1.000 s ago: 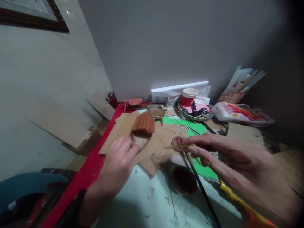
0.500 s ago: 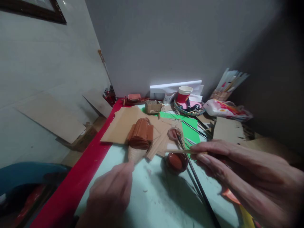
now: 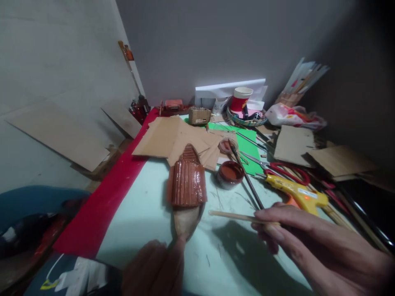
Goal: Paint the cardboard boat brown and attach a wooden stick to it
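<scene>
A small model boat (image 3: 187,185) with a glossy brown ribbed canopy is right in front of me, its pale pointed end towards me. My left hand (image 3: 160,263) pinches that tip between its fingers. In my right hand (image 3: 296,238) is a thin wooden stick (image 3: 231,216), pinched between thumb and fingers and pointing left, to the right of the hull and apart from it. Beyond the stick stands a small round pot (image 3: 230,174) of brown liquid. A dark-handled paintbrush (image 3: 247,176) lies slanted beside it.
Cardboard sheets (image 3: 154,135) and green paper (image 3: 247,148) lie behind the boat. A yellow glue gun (image 3: 298,193) and red-handled scissors (image 3: 286,172) are at the right. Further back stand a red cup (image 3: 241,100) and a small cardboard box (image 3: 200,116). A red strip (image 3: 101,209) borders the table's left.
My view has tilted down. The boat has come nearer to me with my left hand. My right hand and its stick have moved nearer too, away from the pot.
</scene>
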Demonstrator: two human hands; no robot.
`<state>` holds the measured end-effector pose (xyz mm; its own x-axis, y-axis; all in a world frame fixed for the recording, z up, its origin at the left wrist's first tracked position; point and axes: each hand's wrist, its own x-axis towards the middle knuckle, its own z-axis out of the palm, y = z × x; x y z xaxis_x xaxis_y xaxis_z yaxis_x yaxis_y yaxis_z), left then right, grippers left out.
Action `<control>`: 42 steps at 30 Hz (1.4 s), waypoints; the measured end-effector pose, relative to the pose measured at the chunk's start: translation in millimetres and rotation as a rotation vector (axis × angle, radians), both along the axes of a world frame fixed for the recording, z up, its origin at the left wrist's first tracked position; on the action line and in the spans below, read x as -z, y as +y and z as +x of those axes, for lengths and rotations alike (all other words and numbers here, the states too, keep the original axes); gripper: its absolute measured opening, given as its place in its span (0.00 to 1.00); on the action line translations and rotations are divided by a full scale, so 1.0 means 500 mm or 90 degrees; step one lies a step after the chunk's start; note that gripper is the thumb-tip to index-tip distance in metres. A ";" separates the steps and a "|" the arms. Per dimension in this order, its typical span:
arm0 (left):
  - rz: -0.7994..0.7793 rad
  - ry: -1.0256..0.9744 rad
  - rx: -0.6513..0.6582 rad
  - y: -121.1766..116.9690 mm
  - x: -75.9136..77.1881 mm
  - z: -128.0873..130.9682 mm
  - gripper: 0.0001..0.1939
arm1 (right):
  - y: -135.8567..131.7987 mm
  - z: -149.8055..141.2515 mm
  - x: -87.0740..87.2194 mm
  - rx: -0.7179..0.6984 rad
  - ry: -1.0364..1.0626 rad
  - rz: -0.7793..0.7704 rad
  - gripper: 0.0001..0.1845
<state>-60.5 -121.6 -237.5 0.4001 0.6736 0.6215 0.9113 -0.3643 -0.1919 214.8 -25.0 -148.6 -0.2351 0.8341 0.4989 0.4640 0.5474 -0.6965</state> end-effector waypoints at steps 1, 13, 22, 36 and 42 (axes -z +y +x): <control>-0.011 0.001 -0.002 -0.001 0.003 0.006 0.14 | -0.006 -0.004 0.009 -0.018 0.013 -0.003 0.05; -0.064 -0.027 -0.016 0.003 -0.011 0.028 0.15 | -0.028 -0.040 0.004 -0.030 -0.077 0.118 0.13; -0.083 -0.075 0.011 0.013 -0.031 0.048 0.16 | -0.008 -0.036 -0.028 -0.107 -0.123 0.138 0.05; -0.105 -0.106 0.130 0.058 -0.092 0.068 0.07 | -0.003 -0.016 -0.012 -0.085 -0.026 0.092 0.05; -0.085 -0.132 0.117 0.064 -0.093 0.084 0.09 | -0.006 -0.011 -0.003 -0.094 -0.001 0.078 0.06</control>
<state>-18.4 -89.5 -191.1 0.3970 0.6823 0.6139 0.8422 -0.5367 0.0518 209.1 -27.9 -146.9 -0.3509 0.7236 0.5944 0.3729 0.6902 -0.6201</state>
